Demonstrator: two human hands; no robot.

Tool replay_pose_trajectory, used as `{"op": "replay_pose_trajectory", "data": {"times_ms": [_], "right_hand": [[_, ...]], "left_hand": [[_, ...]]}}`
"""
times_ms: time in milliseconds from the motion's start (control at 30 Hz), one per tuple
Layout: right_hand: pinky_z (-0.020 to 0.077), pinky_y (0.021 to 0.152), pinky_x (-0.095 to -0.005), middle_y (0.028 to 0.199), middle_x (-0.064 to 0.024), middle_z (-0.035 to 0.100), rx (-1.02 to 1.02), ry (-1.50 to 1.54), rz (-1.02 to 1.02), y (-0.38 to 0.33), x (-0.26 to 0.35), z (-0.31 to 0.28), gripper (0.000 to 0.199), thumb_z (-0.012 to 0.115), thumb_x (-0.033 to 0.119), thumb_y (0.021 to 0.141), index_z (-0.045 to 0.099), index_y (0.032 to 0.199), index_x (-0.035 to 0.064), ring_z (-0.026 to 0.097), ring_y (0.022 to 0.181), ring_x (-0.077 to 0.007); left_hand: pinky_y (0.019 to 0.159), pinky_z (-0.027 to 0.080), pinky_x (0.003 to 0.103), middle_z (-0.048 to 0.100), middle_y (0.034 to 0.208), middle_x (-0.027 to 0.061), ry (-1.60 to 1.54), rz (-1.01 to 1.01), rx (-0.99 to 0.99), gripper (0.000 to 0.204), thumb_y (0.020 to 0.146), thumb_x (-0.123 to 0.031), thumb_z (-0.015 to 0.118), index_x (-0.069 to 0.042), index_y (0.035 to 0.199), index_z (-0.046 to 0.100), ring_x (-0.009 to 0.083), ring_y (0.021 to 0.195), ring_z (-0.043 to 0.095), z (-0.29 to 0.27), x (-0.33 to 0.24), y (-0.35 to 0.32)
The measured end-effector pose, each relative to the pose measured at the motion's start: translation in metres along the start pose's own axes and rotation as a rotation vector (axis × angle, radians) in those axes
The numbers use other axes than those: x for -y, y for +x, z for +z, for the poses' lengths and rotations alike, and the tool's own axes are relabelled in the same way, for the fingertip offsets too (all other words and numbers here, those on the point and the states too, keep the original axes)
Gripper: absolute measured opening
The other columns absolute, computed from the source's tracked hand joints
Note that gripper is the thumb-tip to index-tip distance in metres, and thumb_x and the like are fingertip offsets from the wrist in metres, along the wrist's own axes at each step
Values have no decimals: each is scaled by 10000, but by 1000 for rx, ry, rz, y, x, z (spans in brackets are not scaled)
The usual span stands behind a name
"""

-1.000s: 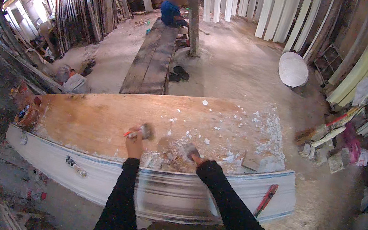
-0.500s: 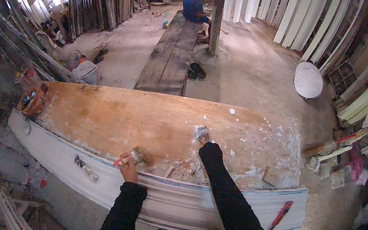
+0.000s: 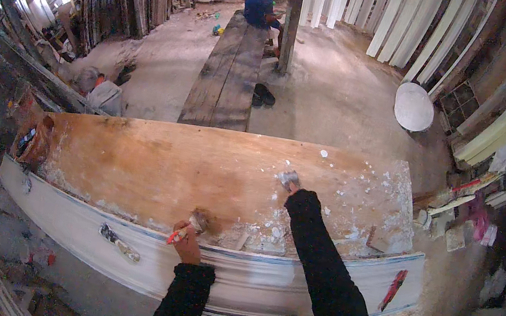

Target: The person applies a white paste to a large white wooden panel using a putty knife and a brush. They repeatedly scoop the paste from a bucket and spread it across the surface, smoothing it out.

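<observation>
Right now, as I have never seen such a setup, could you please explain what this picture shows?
There is no machine: these are a person's own bare hands. A fisheye camera worn on the head looks down, so straight edges look bent. The left hand holds what looks like a brush; the right hand holds a flat, wide-ended tool, perhaps a scraper. White flakes are scattered over the wooden board. On the pale moulded strip along its near edge lies a red-and-black tool.
</observation>
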State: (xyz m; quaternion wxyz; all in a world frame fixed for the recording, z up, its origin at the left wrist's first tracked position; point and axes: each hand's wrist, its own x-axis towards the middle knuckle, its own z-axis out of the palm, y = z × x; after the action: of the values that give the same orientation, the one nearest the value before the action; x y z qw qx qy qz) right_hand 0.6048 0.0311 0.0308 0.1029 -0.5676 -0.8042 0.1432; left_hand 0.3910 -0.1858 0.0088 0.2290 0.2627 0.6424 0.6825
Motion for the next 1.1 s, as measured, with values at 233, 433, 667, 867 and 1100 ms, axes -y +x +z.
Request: {"op": "replay_pose_trajectory", "data": {"times_ms": [233, 433, 667, 867, 1100], "right_hand": [[360, 807, -339, 1045, -148, 439, 30, -12, 23, -43, 6, 14, 391, 384, 199, 788, 403, 1176, 152, 469, 941, -243], [364, 792, -340, 1020, -146, 444, 66, -21, 1, -47, 16, 20, 389, 390, 201, 784, 409, 1169, 150, 474, 920, -243], [369, 775, -340, 991, -144, 451, 64, -46, -14, -26, 19, 14, 387, 397, 204, 780, 417, 1162, 148, 480, 896, -243], [373, 761, -341, 966, -142, 457, 18, -29, 21, -44, 20, 27, 385, 404, 206, 776, 423, 1155, 145, 484, 875, -242], [378, 744, -342, 937, -140, 463, 87, -22, -4, -61, 22, 25, 383, 411, 208, 771, 431, 1148, 143, 490, 851, -242]], "left_hand": [[679, 432, 262, 471, 856, 74, -88, -22, 47, 110, 789, -82, 465, -10, 871, 456, 148, 795, 477, -5, 8, -3], [708, 395, 256, 481, 832, 72, -50, 78, 16, 87, 777, -53, 464, -6, 850, 471, 143, 768, 472, -8, 23, 2], [676, 396, 251, 471, 815, 72, -48, 20, 43, 86, 778, -59, 465, -7, 846, 469, 139, 745, 468, -5, 9, -3], [669, 392, 247, 470, 829, 73, -15, 58, 89, 92, 779, -60, 475, -1, 849, 471, 136, 732, 459, -6, 8, -5], [662, 390, 244, 465, 819, 61, -26, 61, 78, 95, 783, -60, 467, -5, 860, 467, 128, 734, 457, -16, 30, 0]]}}
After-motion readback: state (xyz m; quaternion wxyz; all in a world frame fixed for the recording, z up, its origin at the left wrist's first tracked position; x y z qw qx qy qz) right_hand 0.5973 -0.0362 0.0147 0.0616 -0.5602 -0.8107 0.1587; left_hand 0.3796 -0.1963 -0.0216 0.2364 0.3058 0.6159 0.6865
